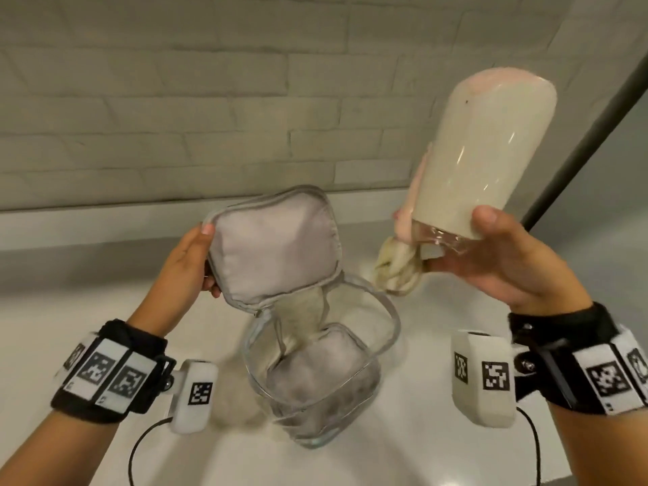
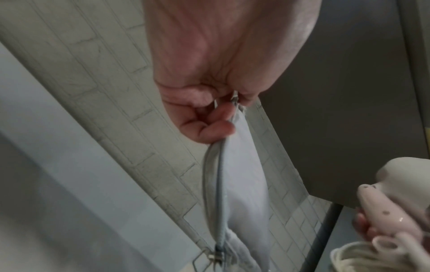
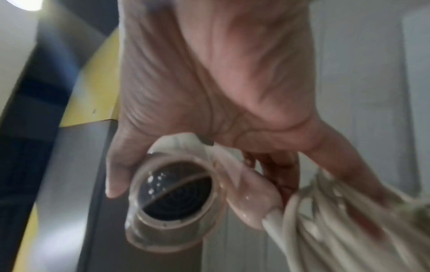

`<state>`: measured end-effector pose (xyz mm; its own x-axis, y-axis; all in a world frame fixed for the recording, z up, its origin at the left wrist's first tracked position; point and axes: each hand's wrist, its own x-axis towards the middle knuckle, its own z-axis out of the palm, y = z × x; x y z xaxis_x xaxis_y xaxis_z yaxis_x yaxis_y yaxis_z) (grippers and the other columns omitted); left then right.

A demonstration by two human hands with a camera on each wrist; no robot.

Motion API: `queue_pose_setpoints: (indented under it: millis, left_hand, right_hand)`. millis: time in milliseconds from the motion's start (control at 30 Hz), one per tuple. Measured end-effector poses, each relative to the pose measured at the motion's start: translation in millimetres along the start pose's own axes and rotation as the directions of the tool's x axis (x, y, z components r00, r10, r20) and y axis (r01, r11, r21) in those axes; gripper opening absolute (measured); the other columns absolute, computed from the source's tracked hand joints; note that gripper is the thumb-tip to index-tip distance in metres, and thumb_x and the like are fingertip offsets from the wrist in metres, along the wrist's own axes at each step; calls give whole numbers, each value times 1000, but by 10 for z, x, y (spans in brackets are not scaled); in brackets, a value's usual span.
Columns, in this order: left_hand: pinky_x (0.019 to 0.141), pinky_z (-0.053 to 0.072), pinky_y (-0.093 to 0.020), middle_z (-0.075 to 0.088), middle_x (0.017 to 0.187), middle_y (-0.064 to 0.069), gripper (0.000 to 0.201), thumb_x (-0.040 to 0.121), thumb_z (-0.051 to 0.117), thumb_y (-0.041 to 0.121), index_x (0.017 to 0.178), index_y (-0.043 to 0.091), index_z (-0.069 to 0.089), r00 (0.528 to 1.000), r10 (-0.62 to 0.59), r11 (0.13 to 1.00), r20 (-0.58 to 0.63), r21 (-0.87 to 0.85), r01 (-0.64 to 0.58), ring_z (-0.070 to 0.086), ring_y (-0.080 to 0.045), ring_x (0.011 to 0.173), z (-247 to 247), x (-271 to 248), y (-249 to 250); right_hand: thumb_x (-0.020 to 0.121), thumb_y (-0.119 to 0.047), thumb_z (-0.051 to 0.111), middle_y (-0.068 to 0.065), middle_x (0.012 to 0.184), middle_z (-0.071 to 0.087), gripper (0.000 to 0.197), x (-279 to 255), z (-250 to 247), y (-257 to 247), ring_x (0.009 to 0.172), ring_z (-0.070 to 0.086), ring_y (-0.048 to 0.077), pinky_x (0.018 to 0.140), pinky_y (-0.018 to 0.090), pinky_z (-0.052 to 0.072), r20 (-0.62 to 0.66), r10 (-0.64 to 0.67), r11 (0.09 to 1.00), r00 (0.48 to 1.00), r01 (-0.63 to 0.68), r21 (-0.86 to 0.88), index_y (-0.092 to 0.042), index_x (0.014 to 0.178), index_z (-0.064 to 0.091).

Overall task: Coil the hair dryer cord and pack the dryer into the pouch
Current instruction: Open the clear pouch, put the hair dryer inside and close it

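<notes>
My right hand (image 1: 470, 256) grips a cream and pink hair dryer (image 1: 484, 152) by its nozzle end, barrel tilted up toward the wall. The coiled cream cord (image 1: 396, 271) hangs bunched under the same hand, just right of the pouch opening. The dark nozzle grille (image 3: 174, 198) and the cord loops (image 3: 337, 230) show below the right palm (image 3: 209, 82). My left hand (image 1: 196, 261) holds the grey padded lid (image 1: 277, 247) of the clear-sided pouch (image 1: 315, 373) upright and open. The left fingers (image 2: 209, 127) pinch the lid's zip edge (image 2: 218, 184). The pouch stands on the counter.
A white counter (image 1: 438, 450) runs under both hands. A pale brick-pattern wall (image 1: 175, 117) rises behind it. A dark slanted post (image 1: 578, 145) stands at the right, close behind the dryer.
</notes>
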<state>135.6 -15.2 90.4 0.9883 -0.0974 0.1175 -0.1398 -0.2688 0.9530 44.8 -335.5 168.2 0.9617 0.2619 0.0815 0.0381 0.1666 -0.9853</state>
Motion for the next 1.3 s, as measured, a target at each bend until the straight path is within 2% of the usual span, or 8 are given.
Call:
queue_pose_setpoints:
  millis: [133, 300, 667, 867, 933, 1000, 1100, 1300]
  left_hand:
    - [44, 40, -24, 43, 56, -9, 35, 95, 29, 47, 81, 26, 53, 998, 43, 999, 38, -4, -43, 40, -14, 43, 7, 28, 9]
    - [44, 40, -18, 43, 62, -15, 40, 92, 30, 50, 89, 18, 53, 992, 98, 995, 85, -3, -98, 42, -15, 47, 37, 51, 40]
    - [55, 40, -10, 52, 58, 10, 26, 97, 34, 33, 79, 38, 52, 960, 260, 961, 109, 69, -268, 46, -2, 51, 29, 17, 97]
    - [79, 39, -5, 58, 101, 28, 23, 86, 38, 61, 102, 59, 54, 868, 428, 867, 251, 159, -473, 55, 6, 89, -78, -511, -38]
    - [91, 34, -9, 49, 117, 27, 29, 87, 39, 58, 112, 54, 53, 810, 443, 796, 384, 247, -552, 48, 3, 107, -43, -708, -203]
    - [93, 31, -11, 41, 124, 24, 32, 88, 44, 54, 119, 52, 51, 736, 432, 679, 520, 350, -646, 40, 3, 105, 62, -876, -384]
    - [92, 32, -15, 37, 127, 20, 38, 85, 52, 51, 123, 52, 47, 711, 373, 615, 596, 415, -671, 32, 4, 101, 253, -1043, -555]
    - [95, 36, -20, 49, 126, 19, 31, 90, 45, 45, 119, 44, 56, 725, 383, 751, 573, 264, -605, 47, -6, 113, 233, -1031, -417]
  right_hand:
    - [49, -45, 85, 5, 100, 70, 79, 197, 339, 194, 96, 65, 22, 76, 48, 56, 184, 200, 974, 962, -216, 72, -13, 115, 55]
    - [40, -37, 89, 3, 120, 60, 96, 349, 746, 889, 108, 61, 19, 87, 42, 55, -51, 286, 898, 957, -286, -334, -25, 122, 41]
    - [64, -42, 78, 5, 141, 39, 104, 368, 860, 1581, 125, 42, 25, 103, 36, 39, -102, 574, 366, 812, -367, -855, -11, 141, 14]
    - [90, -25, 57, 3, 137, 54, 48, 112, 467, 507, 124, 51, 16, 107, 31, 38, 325, 555, 548, 766, -43, -835, -14, 135, 46]
    - [89, -8, 54, 14, 119, 66, 30, -61, 214, 59, 108, 64, 22, 96, 29, 49, 351, 454, 740, 819, -128, -660, -1, 118, 61]
    - [87, -6, 50, 19, 86, 74, 22, -99, -56, -119, 65, 70, 27, 64, 27, 57, 130, 257, 866, 958, -168, -471, 1, 96, 69]
    - [93, -7, 46, 4, 58, 68, 23, 231, -309, 215, 34, 49, 10, 38, 18, 40, -249, -7, 805, 969, -142, -576, -12, 83, 66]
    - [84, -30, 65, -9, 107, 63, 35, 847, -149, 1140, 77, 51, -21, 71, -2, 34, 103, 164, 513, 981, 4, -858, -18, 117, 64]
